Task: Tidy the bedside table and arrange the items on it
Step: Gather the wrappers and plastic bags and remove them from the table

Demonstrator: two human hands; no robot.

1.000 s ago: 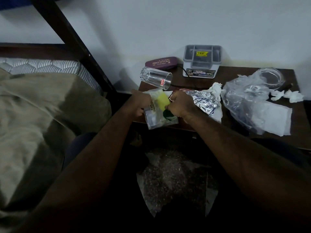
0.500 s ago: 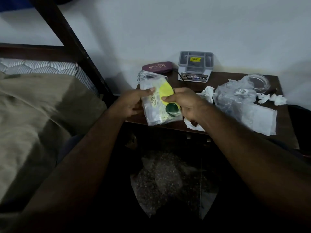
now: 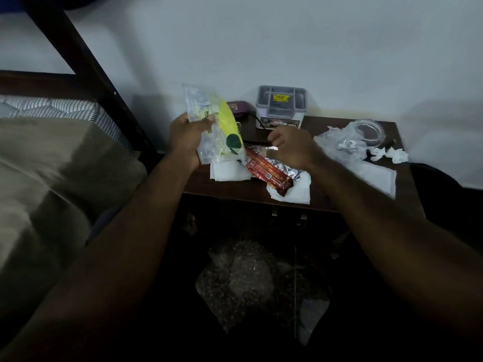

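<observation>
1. While the left hand (image 3: 187, 138) grips a clear packet (image 3: 211, 126) with yellow and green print, it holds that packet lifted off the table (image 3: 251, 190), upright and tilted a little, in front of the organizer (image 3: 281, 107).
2. Thumb and fingers close on the packet's left edge; its lower end hangs just above the table's left front part.
3. The right hand (image 3: 290, 148) sits curled and low, in front of the organizer and a little to its right; a strip of foil shows at its fingertips, but I cannot tell whether it pinches that strip or only touches it.
4. A red wrapper (image 3: 266, 172) with a foil lining lies in front of the organizer, slanting from under the packet toward the table's front edge, partly under the right hand.
5. White napkins (image 3: 227, 173) lie flat beneath the wrapper, in front of the organizer; one reaches close to the table's front edge.
6. A maroon case (image 3: 239, 109) lies just left of the organizer, against the wall, half hidden by the packet.
7. A dark cable (image 3: 257, 124) runs along the table in front of the organizer.
8. A crumpled clear bag (image 3: 345, 145) sits right of the organizer, with a clear round dish (image 3: 371, 129) behind it near the table's right rear corner.
9. Crumpled tissues (image 3: 389, 155) lie farthest right of the organizer, at the table's right edge.
10. A bed (image 3: 52, 158) stands well left of the organizer, beyond the table.
</observation>
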